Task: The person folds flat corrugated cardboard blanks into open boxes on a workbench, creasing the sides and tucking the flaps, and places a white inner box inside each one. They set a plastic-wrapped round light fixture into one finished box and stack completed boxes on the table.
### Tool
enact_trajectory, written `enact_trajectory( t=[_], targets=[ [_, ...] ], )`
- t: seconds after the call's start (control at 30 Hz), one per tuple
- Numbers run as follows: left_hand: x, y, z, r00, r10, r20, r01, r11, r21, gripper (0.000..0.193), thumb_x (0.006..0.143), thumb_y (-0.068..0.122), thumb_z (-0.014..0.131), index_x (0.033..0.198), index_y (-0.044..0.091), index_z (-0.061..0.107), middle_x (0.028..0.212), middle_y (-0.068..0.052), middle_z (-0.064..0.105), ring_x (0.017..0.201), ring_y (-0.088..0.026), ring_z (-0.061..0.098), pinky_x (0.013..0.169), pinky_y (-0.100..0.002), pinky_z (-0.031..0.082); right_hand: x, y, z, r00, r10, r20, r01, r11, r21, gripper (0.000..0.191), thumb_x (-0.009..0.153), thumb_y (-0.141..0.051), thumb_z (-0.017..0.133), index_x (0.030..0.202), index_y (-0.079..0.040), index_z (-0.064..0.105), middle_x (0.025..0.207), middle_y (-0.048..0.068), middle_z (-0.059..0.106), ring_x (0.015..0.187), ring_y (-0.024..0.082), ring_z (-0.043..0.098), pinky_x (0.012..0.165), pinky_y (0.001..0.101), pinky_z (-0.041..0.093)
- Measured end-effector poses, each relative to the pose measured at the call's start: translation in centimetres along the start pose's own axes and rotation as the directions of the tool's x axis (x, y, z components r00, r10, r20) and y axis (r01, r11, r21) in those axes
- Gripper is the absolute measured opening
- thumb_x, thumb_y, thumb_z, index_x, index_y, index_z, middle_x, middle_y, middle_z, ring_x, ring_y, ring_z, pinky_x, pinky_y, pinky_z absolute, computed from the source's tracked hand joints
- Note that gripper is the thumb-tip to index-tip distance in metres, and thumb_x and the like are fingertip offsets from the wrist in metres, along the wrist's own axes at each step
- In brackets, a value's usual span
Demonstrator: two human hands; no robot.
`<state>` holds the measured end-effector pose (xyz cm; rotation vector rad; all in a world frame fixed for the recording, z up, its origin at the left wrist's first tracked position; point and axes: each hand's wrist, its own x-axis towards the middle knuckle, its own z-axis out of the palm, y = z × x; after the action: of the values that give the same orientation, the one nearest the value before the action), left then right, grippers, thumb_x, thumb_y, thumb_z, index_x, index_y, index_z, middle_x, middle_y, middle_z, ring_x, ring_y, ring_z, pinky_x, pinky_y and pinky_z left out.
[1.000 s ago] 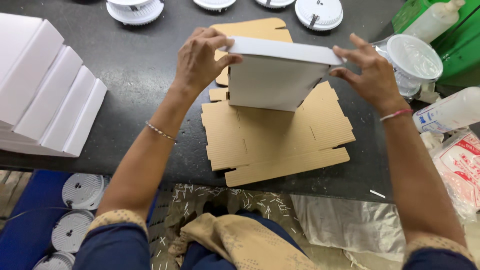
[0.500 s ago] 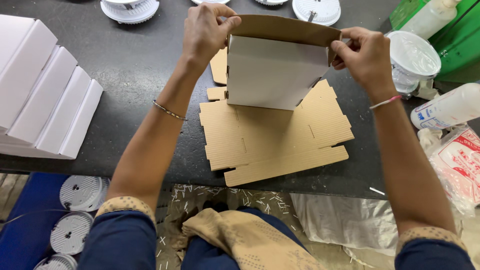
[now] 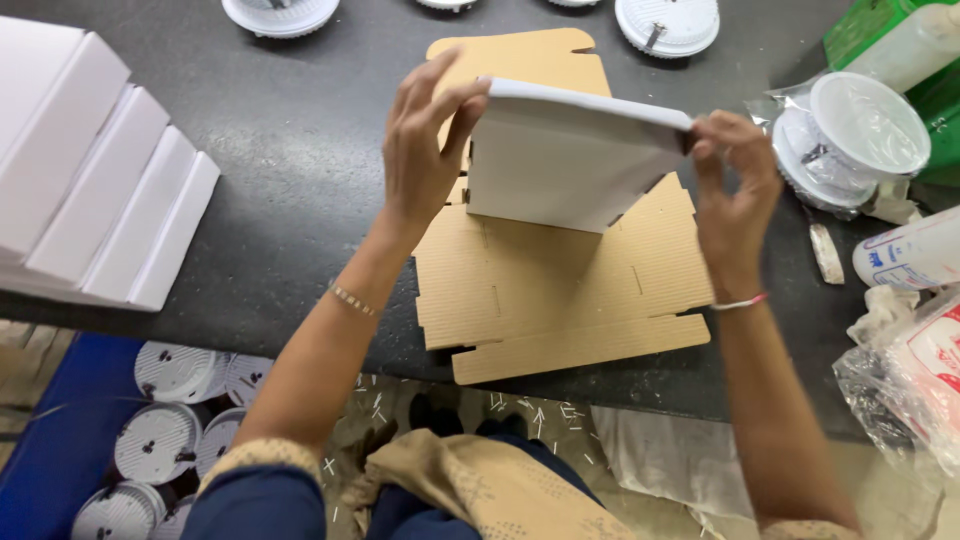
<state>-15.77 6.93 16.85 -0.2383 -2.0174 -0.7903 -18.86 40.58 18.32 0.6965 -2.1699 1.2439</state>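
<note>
A white cardboard box (image 3: 565, 160) is held above a stack of flat brown cardboard blanks (image 3: 555, 275) on the dark table (image 3: 300, 180). My left hand (image 3: 425, 150) grips the box's left edge, fingers over the top flap. My right hand (image 3: 735, 195) pinches its right corner. The box's lid lies folded down over the body, and the box tilts toward me.
Several folded white boxes (image 3: 90, 190) lean in a row at the left. Round white light fixtures (image 3: 668, 22) line the far edge. A clear plastic tub (image 3: 865, 125), bottles and bags crowd the right. More round fixtures (image 3: 165, 440) sit in a blue bin below.
The brown inner side of the lid was showing half a second ago; now the lid is folded down white side out. Both hands shifted slightly lower on the box.
</note>
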Motion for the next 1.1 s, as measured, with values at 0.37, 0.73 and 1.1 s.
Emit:
enact_trajectory(
  t=[0.37, 0.73, 1.1],
  targets=[
    [-3.4, -1.2, 0.3, 0.964, -0.119, 0.239, 0.107, 0.992, 0.065, 0.075, 0.083, 0.029, 0.089, 0.149, 0.033, 0.052, 0.104, -0.002, 0.066, 0.100, -0.026, 0.059, 0.091, -0.047, 0.049, -1.4, -1.4, -0.4, 0.994, -0.032, 0.102, 0.055, 0.971, -0.231, 0.053, 0.095, -0.013, 0.087, 0.143, -0.013, 0.065, 0.126, 0.012, 0.057, 0.118, 0.026, 0.057, 0.102, 0.0373, 0.048],
    [-1.9, 0.7, -1.0, 0.827, -0.301, 0.475, 0.377, 0.924, -0.071, 0.091, 0.089, 0.006, 0.080, 0.162, 0.036, 0.035, 0.090, 0.001, 0.078, 0.083, -0.011, 0.073, 0.091, -0.030, 0.057, -3.2, 0.5, 5.8, 0.991, -0.071, -0.112, 0.038, 0.961, -0.274, 0.070, 0.096, 0.012, 0.070, 0.156, -0.008, 0.040, 0.114, 0.011, 0.049, 0.098, 0.021, 0.057, 0.083, 0.0352, 0.054],
    [-5.4, 2.1, -2.8, 0.452, -0.648, 0.614, 0.431, 0.760, 0.486, 0.059, 0.077, 0.037, 0.088, 0.129, 0.021, 0.064, 0.110, -0.009, 0.076, 0.107, -0.026, 0.070, 0.092, -0.045, 0.054, -2.3, 2.1, 2.5, 0.999, -0.048, 0.016, 0.049, 0.998, -0.038, 0.061, 0.093, 0.013, 0.062, 0.147, -0.008, 0.044, 0.110, 0.010, 0.055, 0.097, 0.018, 0.061, 0.079, 0.0325, 0.059]
  ],
)
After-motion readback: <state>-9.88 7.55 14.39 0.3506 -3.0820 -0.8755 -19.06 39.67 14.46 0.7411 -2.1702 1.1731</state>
